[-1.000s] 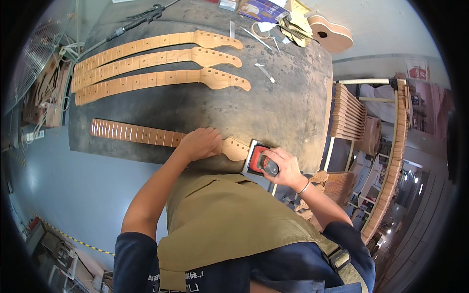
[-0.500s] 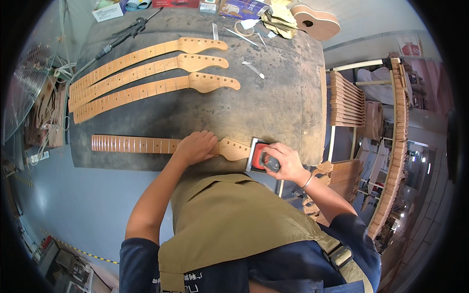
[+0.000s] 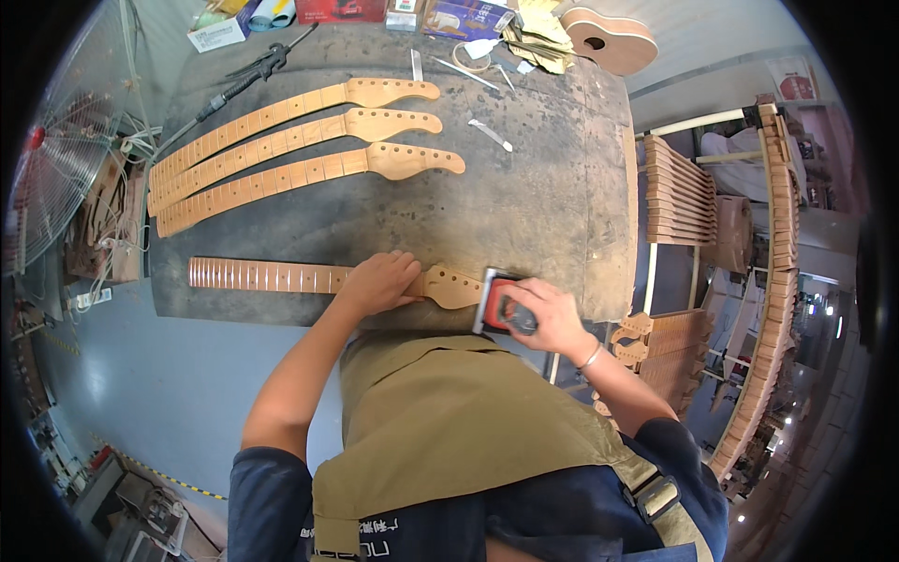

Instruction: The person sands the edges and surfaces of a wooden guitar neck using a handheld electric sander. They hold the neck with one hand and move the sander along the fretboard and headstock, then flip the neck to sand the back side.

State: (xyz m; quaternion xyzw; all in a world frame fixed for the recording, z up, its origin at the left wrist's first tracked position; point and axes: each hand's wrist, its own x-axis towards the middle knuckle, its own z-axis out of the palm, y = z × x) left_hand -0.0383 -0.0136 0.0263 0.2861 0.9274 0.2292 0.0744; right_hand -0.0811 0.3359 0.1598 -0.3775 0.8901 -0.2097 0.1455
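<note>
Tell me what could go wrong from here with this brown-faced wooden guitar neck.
The brown-faced wooden guitar neck could slip: the left hand holds it, with no clamp visible. The red-and-black square-padded handheld tool might tip and mark the pale wooden headstock: the right hand grips it at the headstock's end, near the front edge of the dark tabletop.

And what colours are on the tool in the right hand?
The tool: mainly red and dark grey; head view.

The neck [image 3: 300, 278] lies frets up, brown-boarded, its pale headstock [image 3: 454, 288] pointing right against a red-and-black sander [image 3: 496, 304].
</note>
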